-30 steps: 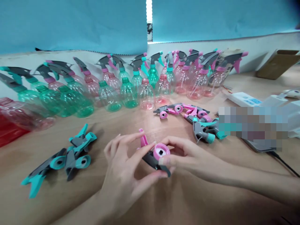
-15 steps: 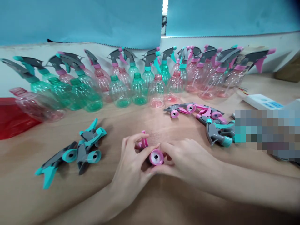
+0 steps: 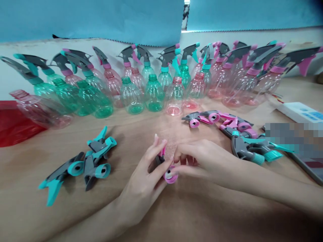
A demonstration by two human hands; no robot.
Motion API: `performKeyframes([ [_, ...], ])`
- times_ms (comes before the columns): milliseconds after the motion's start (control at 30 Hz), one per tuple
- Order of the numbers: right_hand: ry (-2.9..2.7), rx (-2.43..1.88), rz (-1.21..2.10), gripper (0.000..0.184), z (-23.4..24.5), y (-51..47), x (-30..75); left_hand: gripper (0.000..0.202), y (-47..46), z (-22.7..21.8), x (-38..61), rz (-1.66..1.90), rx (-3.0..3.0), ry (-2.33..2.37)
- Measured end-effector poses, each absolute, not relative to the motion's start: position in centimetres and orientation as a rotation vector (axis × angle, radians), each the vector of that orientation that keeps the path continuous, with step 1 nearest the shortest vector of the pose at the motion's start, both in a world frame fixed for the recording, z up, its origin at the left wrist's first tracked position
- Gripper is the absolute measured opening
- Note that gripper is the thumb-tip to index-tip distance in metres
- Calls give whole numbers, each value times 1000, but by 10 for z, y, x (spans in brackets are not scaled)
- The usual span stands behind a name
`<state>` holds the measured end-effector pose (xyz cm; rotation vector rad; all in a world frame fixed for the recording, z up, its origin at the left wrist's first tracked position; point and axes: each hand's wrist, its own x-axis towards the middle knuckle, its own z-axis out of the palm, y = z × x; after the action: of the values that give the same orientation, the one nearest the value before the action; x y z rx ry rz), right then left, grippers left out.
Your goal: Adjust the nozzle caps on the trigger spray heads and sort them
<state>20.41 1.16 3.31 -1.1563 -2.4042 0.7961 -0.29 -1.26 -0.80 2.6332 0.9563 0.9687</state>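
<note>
While the left hand (image 3: 142, 179) grasps a pink sprayer (image 3: 171, 179) over the bench (image 3: 176, 218), the right hand (image 3: 205, 158), its fingers curled, has its thumb at the sprayer's collar; whether it grips, one cannot tell. The sprayer sits between both hands. Teal sprayers (image 3: 88, 168) lie to the left, mixed sprayers (image 3: 242, 148) to the right, and bottles (image 3: 154, 97) stand behind.

I can't read a single word or number from where I stand. Just beyond the phone (image 3: 310, 164), a white block (image 3: 292, 109) bears blue patches (image 3: 316, 116), too blurred for me to make out any print. The phone's screen lies mostly under coarse squares, with nothing legible.
</note>
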Motion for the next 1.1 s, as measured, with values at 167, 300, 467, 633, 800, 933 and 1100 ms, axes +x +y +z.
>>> performKeyframes([
  [167, -2406, -1079, 953, 32, 21, 14, 206, 37, -11, -9, -4, 1034, 2665, 949],
  [300, -2336, -1088, 1068, 33, 17, 11, 204, 41, -9, -6, -5, 1014, 2731, 905],
  [467, -2098, -885, 1543, 28, 9, 16, 202, 42, -7, -6, -7, 767, 2801, 891],
  [633, -1868, -929, 1916, 34, 10, 23, 204, 31, -1, -8, -5, 820, 2685, 991],
  [800, -1962, -867, 1766, 25, 14, 23, 205, 16, 1, 0, -1, 797, 2576, 956],
  [933, -2133, -1037, 1245, 24, 22, 18, 207, 17, 2, 4, -1, 671, 2445, 1014],
  [1100, -2302, -983, 746, 5, 44, 7, 207, 13, 3, 3, -2, 736, 2379, 1053],
])
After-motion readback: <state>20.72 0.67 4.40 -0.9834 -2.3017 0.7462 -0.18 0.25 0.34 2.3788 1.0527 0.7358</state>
